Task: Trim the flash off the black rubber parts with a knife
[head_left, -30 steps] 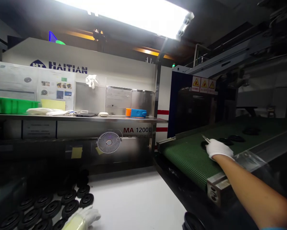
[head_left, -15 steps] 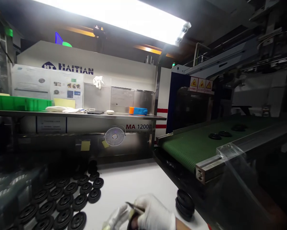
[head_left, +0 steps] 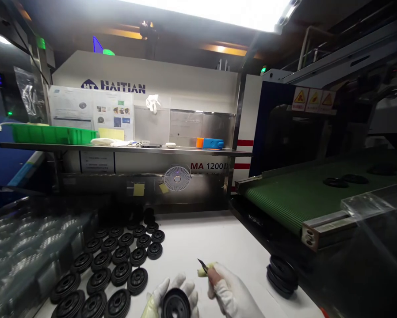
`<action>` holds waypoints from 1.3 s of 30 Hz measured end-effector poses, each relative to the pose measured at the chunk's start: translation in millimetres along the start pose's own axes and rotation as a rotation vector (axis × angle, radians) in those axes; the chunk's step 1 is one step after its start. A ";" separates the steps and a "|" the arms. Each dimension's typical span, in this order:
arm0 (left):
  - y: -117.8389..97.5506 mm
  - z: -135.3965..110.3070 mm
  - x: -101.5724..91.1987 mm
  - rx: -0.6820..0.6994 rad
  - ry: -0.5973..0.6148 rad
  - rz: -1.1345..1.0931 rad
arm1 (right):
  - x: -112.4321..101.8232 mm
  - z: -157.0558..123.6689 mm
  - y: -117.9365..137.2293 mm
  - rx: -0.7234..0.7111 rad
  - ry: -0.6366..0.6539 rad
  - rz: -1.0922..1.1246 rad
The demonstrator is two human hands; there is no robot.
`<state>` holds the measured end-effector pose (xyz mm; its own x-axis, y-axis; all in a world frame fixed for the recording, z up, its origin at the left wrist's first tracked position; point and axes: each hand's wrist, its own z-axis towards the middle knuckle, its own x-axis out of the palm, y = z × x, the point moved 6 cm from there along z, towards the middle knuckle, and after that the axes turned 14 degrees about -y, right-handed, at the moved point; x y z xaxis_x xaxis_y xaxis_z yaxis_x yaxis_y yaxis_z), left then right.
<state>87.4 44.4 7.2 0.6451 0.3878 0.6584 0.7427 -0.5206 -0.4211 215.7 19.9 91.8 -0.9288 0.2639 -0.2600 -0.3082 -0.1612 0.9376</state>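
Observation:
My left hand [head_left: 158, 297], in a white glove, is shut on a round black moulded wheel-like part [head_left: 176, 304] at the bottom edge of the view. My right hand [head_left: 230, 293], also gloved, holds a small trimming blade [head_left: 202, 265] with a pale yellow grip, close to that part but apart from it. Both hands are above a white table [head_left: 205, 238]. Rows of similar black parts [head_left: 120, 260] lie to the left of my hands. A stack of black parts [head_left: 282, 276] stands to the right.
A green belt conveyor [head_left: 294, 198] runs along the right, carrying several black parts [head_left: 335, 182]. A clear plastic sheet [head_left: 366, 205] hangs near its end. Behind the table stands a Haitian machine [head_left: 114, 86] with a steel shelf [head_left: 125, 150] holding a green crate [head_left: 52, 134]. A small fan [head_left: 177, 178] sits below.
My right hand has come back from the conveyor to the table, and both hands now sit together over a black part. The view has turned left and tilted down.

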 end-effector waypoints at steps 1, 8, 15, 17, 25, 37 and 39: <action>-3.2 -1.5 -3.1 -0.043 -0.057 -0.033 | -2.8 -4.1 -6.3 0.030 0.005 0.016; -28.5 -29.8 1.9 0.081 0.071 -0.233 | 5.6 -52.8 -20.0 -0.037 -0.004 -0.283; -21.6 -32.8 4.1 0.147 0.065 -0.194 | 36.2 -52.9 -17.5 -0.230 -0.038 -0.510; -20.8 -31.7 6.5 0.169 0.072 -0.202 | 40.2 -47.4 -21.2 -0.243 -0.061 -0.573; -18.7 -11.9 18.5 0.216 0.085 -0.231 | 48.0 -43.8 -31.3 -0.325 -0.172 -0.654; -21.4 -4.4 17.1 0.104 0.192 -0.077 | 52.2 -41.0 -36.4 -0.272 -0.111 -0.602; -23.6 -3.5 15.0 0.137 0.198 -0.111 | 48.8 -37.9 -37.3 -0.256 -0.133 -0.628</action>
<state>78.9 59.8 29.2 0.5206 0.2739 0.8087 0.8332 -0.3699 -0.4110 174.0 2.7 35.4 -0.5306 0.4928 -0.6896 -0.8334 -0.1551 0.5304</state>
